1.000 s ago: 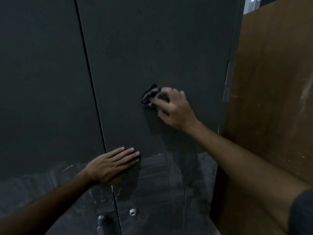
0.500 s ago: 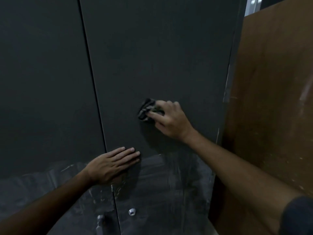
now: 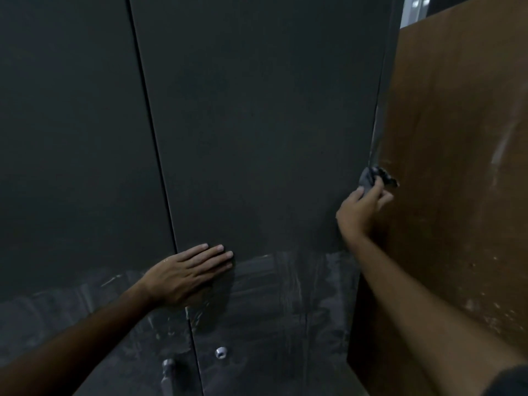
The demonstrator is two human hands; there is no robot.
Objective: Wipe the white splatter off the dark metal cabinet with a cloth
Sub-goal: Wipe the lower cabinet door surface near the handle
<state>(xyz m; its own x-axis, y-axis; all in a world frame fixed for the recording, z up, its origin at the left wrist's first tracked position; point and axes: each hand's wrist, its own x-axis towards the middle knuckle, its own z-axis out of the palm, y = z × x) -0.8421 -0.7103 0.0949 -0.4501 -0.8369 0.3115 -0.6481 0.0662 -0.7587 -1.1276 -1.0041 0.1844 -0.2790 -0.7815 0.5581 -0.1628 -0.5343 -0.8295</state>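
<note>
While the left hand (image 3: 190, 274) lies flat on the cabinet (image 3: 257, 124) doors' seam, the right hand (image 3: 361, 208), pinching the cloth (image 3: 371, 178) at the cabinet's right edge, should probably press firmly down toward the white splatter (image 3: 285, 281).

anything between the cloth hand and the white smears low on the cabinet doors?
Nothing visible. The right hand holds the cloth at the cabinet's right edge; bare door lies between it and the white smears. The left hand lies flat over their left part.
</note>
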